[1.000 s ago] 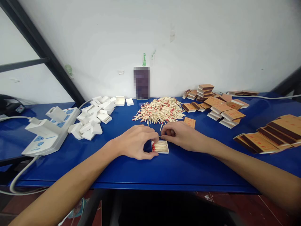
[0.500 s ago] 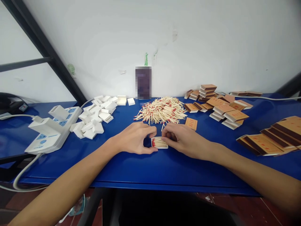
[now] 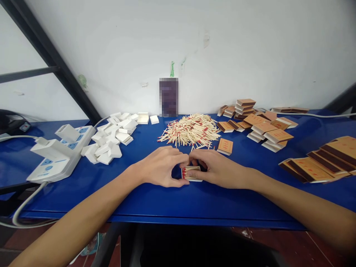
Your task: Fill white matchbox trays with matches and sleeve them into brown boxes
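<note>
A small white matchbox tray (image 3: 197, 180), filled with red-tipped matches (image 3: 184, 172), lies on the blue table between my hands. My left hand (image 3: 162, 167) is closed round the tray's left end, its thumb at the near edge and its fingers at the far side. Over the right part reaches my right hand (image 3: 222, 167), thumb laid across the matches and fingers curled at the far edge; its fingertips are partly hidden. Just beyond spreads a loose pile of matches (image 3: 191, 129). One printed matchbox sleeve (image 3: 225, 146) lies behind my right hand.
White empty trays (image 3: 111, 135) are heaped at the left, beside a power strip (image 3: 61, 155) with plugs and cables. Brown matchbox sleeves (image 3: 264, 128) pile up at the back right, and more sleeves (image 3: 322, 163) lie at the far right. A dark blurred rectangle (image 3: 168, 97) leans on the wall.
The filled tray has shifted slightly right and toward me, with both hands. My right thumb has moved onto the matches, and its fingers have gone to the tray's far side.
</note>
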A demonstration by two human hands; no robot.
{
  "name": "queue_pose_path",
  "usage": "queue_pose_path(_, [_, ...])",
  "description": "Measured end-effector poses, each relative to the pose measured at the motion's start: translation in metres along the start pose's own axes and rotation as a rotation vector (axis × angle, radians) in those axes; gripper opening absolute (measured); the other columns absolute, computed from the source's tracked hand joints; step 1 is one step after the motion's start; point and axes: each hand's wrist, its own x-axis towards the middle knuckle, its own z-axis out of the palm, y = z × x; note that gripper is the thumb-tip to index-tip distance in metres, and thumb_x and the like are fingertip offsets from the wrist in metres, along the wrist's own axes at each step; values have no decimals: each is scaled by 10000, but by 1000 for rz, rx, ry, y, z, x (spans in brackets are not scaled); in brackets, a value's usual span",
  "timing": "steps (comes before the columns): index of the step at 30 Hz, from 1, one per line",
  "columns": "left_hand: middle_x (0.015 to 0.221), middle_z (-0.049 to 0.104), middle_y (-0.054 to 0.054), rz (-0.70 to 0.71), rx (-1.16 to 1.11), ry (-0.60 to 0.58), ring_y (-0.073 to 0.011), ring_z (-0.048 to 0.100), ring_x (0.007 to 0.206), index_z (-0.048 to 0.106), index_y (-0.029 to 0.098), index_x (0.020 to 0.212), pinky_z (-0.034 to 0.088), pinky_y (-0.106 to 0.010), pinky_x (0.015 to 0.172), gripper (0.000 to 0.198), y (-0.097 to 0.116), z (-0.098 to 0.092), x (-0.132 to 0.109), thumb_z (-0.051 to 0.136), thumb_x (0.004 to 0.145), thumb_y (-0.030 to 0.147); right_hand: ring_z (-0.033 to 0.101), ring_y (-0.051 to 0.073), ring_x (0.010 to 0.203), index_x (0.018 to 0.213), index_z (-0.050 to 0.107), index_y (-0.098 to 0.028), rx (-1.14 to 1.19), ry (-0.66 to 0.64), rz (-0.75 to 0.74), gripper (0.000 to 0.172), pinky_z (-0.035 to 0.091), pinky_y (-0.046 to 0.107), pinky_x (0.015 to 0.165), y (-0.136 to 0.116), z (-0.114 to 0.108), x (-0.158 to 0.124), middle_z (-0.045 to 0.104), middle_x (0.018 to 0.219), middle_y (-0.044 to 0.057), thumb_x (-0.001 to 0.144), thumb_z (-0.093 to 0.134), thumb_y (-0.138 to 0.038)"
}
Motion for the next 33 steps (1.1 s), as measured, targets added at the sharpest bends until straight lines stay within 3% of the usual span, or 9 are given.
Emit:
queue_pose_path(8, [766,608,-3,23,24,-8,-149,553,694,580,177,850,397,-276,688,301,1,0,0,697,786,447,480,122,652,814,532,-190,22,23,-41,108,351,258,627,1,-1,0,544,715,-24,915,496,-199])
queue_pose_path(13, [811,620,-16,44,35,6,-151,567,725,592,173,861,412,-278,703,268,1,0,-1,676,806,421,480,112,647,782,498,-188,45,12,-54,154,357,251,631,0,-6,-1,532,707,-35,840,444,-56])
queue_pose_path(22, [882,645,-39,87,68,-2,-165,604,798,643,169,850,438,-292,752,221,0,-3,-1,681,809,383,481,110,661,916,564,-182,170,-115,-94,105,378,245,614,3,-15,-3,557,774,-27,925,465,-146])
queue_pose_path(33, [857,630,-34,53,40,-8,-164,593,774,625,169,904,430,-283,736,267,0,-3,-1,684,800,408,473,119,680,980,573,-171,317,-129,-6,141,386,252,627,3,-13,-2,543,785,-20,895,473,-116])
